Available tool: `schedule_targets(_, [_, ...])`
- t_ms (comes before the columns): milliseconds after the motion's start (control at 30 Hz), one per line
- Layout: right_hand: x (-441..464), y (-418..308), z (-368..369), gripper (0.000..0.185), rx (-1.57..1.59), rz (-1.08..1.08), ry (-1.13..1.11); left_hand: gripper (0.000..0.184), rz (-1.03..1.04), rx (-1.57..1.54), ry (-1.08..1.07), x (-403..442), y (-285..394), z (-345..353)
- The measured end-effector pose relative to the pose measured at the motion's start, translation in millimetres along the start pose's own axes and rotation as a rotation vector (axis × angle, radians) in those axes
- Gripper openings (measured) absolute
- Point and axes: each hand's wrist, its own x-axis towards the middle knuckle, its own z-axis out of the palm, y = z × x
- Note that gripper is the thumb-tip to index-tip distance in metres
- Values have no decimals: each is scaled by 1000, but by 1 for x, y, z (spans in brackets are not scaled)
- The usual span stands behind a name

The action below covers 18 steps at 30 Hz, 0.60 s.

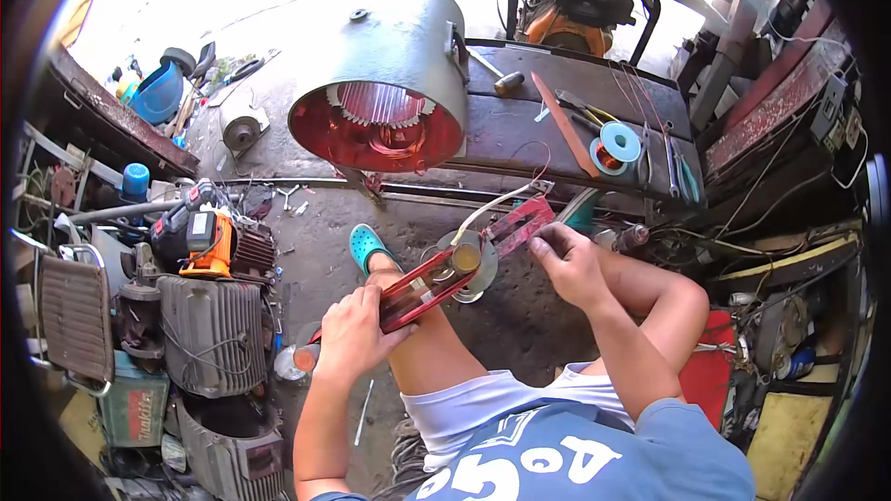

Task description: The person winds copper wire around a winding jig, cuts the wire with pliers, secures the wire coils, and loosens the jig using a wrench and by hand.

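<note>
My left hand [351, 327] is closed around the near end of a long red frame [413, 292] lying slantwise over my left leg. A round tan piece [465, 258] sits at the frame's far end, above a grey disc [480, 280]. Beyond it a red slotted plate [522, 225] reaches toward my right hand [568, 264]. That hand's thumb and fingers are pinched together close beside the plate; what lies between them is too small to make out. A pale curved strip [492, 207] rises behind the frame.
Ahead, a large grey motor housing [390, 46] with copper windings stands by a dark bench [510, 134]. The bench holds a hammer [506, 82], a copper wire spool [613, 150], a reddish strip [564, 125] and pliers [647, 156]. Motor casings [213, 334] and an orange tool [212, 241] crowd the left.
</note>
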Motion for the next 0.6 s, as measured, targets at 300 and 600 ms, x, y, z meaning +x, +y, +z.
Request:
schedule_targets(300, [31,-53,24,29,-562,-719,108,77,111,113,24,1,6,3])
schedule_targets(600, [59,-27,12,44,-662,-556,-241,78,121,94,49,-3,1,9])
